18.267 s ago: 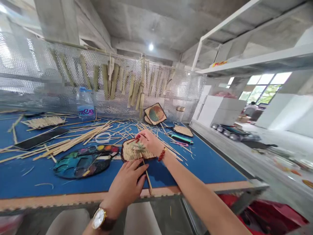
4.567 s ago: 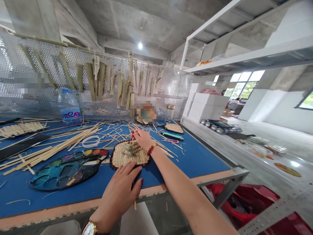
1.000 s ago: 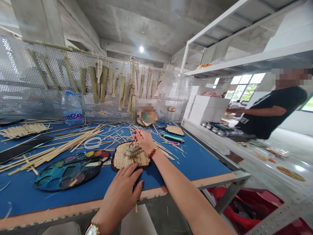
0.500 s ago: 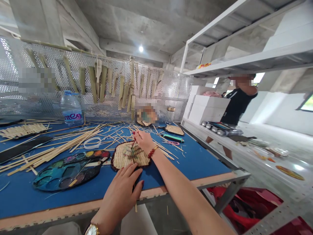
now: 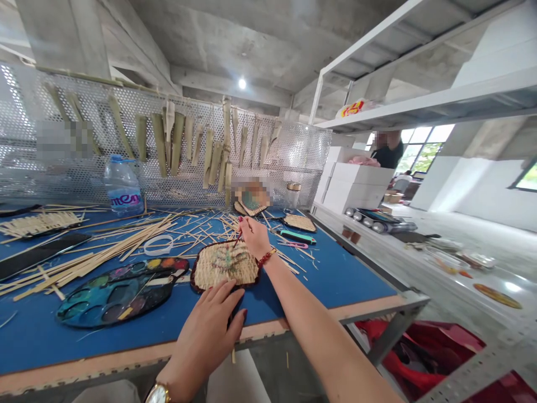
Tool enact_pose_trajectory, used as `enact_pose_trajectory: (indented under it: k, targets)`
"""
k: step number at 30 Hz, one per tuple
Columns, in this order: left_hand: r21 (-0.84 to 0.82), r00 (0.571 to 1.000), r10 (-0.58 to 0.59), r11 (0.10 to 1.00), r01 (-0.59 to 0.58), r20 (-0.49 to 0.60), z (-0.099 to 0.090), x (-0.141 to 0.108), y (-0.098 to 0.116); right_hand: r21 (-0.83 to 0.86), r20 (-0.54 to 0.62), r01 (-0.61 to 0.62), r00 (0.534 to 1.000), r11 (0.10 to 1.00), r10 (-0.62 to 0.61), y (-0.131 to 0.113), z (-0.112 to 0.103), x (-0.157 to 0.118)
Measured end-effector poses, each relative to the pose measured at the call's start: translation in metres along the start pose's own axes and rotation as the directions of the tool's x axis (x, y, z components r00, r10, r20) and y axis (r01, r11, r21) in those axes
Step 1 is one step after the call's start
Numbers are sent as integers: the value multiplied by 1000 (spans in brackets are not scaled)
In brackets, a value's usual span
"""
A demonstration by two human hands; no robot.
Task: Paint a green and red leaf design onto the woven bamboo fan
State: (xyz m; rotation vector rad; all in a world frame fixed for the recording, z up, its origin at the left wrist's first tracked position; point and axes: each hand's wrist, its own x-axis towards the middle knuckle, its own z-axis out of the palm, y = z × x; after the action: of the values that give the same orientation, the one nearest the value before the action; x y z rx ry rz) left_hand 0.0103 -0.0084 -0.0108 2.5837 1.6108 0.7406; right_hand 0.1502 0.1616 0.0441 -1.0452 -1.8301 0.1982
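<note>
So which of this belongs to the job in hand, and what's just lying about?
In use:
left hand on woven fan
right hand holding brush
palette

Lying about:
bamboo strips
water bottle
teal tool

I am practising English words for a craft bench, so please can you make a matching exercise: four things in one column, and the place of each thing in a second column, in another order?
Things:
1. gold-coloured wristwatch
2. red bead bracelet
3. thin paintbrush
4. plastic water bottle

Places:
A. held in the fingers of the right hand
B. standing on the blue table top by the perforated metal screen
C. around the left wrist
D. around the right wrist

Right pairs: 1-C, 2-D, 3-A, 4-B
</note>
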Motion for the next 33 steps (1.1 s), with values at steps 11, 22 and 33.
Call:
enact_pose_trajectory:
  k: [11,22,33]
  targets:
    - [-10,1000,-12,1000,12,11,0,0,0,-37,89,32,996,999,-29,1,4,-2]
    - [-4,1000,0,1000,0,-7,2,-1,-1,-142,22,-31,999,989,34,12,-3,4]
    - [-12,999,-29,999,30,43,-2,1,1,-255,26,16,1000,967,-10,15,-4,5]
